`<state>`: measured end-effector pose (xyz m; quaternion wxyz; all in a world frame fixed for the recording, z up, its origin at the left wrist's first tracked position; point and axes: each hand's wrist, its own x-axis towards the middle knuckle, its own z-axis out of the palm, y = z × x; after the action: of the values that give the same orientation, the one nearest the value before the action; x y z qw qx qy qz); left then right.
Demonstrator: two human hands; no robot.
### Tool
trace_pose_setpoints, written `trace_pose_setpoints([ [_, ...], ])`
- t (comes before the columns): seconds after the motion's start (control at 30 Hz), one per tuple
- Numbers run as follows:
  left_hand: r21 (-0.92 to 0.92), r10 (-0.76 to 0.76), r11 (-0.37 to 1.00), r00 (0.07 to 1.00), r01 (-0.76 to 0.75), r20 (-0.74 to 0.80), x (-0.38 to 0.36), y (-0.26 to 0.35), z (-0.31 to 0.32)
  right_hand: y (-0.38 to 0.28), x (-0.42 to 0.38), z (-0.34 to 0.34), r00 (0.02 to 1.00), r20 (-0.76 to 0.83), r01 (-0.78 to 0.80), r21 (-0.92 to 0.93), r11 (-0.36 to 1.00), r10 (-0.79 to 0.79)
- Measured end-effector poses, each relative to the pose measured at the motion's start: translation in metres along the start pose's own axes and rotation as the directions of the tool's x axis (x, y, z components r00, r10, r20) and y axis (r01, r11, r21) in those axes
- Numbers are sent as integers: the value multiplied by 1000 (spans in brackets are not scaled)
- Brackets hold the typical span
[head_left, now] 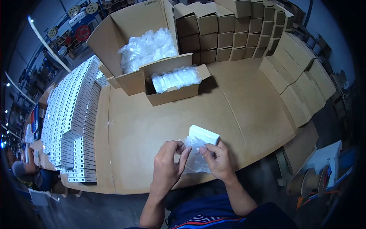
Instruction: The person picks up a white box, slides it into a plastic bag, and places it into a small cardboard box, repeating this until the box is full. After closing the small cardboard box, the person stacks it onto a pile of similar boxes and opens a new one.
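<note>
At six o'clock, near the table (236, 103) edge, left hand (167, 164) and right hand (217, 158) pinch a clear bag (195, 154) around a white box (204, 134). Bare cardboard lies open toward twelve, up to a carton (173, 93).

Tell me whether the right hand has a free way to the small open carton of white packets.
Probably not yet: the right hand and left hand both pinch a clear plastic bag. The bare cardboard tabletop toward the small open carton looks unobstructed.

Small white box (204, 134), closed, tilted, half-sheathed in clear plastic bag (196, 158). Both held above cardboard-covered table's near edge; bag crumpled, pinched at both sides, box protruding at top.
</note>
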<state>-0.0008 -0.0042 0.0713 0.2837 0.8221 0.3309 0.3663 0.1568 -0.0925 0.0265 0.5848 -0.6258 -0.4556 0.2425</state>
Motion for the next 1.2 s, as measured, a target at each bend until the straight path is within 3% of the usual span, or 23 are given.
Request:
trace_pose_setpoints([
  [0.13, -229, -153, 959, 986, 164, 65, 3, 6, 2, -5, -1, -2, 999, 31, -33, -10, 999, 33],
  [0.23, -249, -186, 949, 981, 193, 48, 1, 0, 5, -2, -2, -1, 997, 35, -72, -11, 997, 72],
  [0.3, -260, -178, 950, 984, 171, -3, -1, -7, 9, 9, -3, -1, 997, 65, 43, -16, 999, -42],
  [0.4, -548, -275, 801, 961, 241, 20, -5, -19, 12, 14, -6, -3, 991, 89, 106, -35, 994, -103],
  [0.43, -631, -278, 749, 960, 200, -25, -6, -22, 15, 15, -7, -4, 990, 93, 110, -44, 993, -105],
  [0.53, -635, -322, 751, 940, 181, -113, -4, -22, 10, 16, -9, -6, 995, 96, 22, -49, 999, -17],
  [0.6, -460, -244, 882, 935, 103, -259, -5, -29, 8, 14, -9, -9, 988, 130, -74, -62, 995, 82],
  [0.67, -504, -263, 864, 861, 10, -435, -4, -35, 7, 17, -10, -10, 984, 128, -120, -22, 993, 122],
  [0.73, -627, -309, 776, 825, -69, -473, -7, -48, -2, 30, -11, -6, 991, 88, -109, 74, 991, 102],
  [0.8, -637, -246, 752, 825, -169, -509, -6, -61, 2, 35, -12, -5, 990, 76, -129, 123, 984, 120],
  [0.87, -753, -233, 657, 941, -33, -245, -18, -66, 11, 36, -11, -3, 986, 86, -156, 164, 974, 143],
  [0.9, -806, -261, 578, 965, 127, -35, -35, -82, 20, 36, -11, -3, 982, 102, -176, 179, 968, 159],
  [0.93, -753, -251, 615, 963, 235, 95, -41, -59, 18, 36, -11, -2, 977, 118, -198, 194, 961, 177],
  [1.0, -668, -261, 674, 947, 317, 187, -45, -50, 26, 39, -13, 3, 976, 127, -200, 186, 962, 178],
  [1.1, -685, -360, 577, 891, 445, 275, -36, -43, 31, 45, -16, 1, 968, 134, -234, 160, 959, 214],
  [1.13, -625, -345, 662, 909, 413, 236, -38, -47, 33, 46, -15, -1, 964, 135, -248, 152, 957, 228],
  [1.2, -478, -304, 807, 938, 346, 165, -46, -57, 37, 42, 0, -15, 993, 86, -103, 230, 968, 85],
])
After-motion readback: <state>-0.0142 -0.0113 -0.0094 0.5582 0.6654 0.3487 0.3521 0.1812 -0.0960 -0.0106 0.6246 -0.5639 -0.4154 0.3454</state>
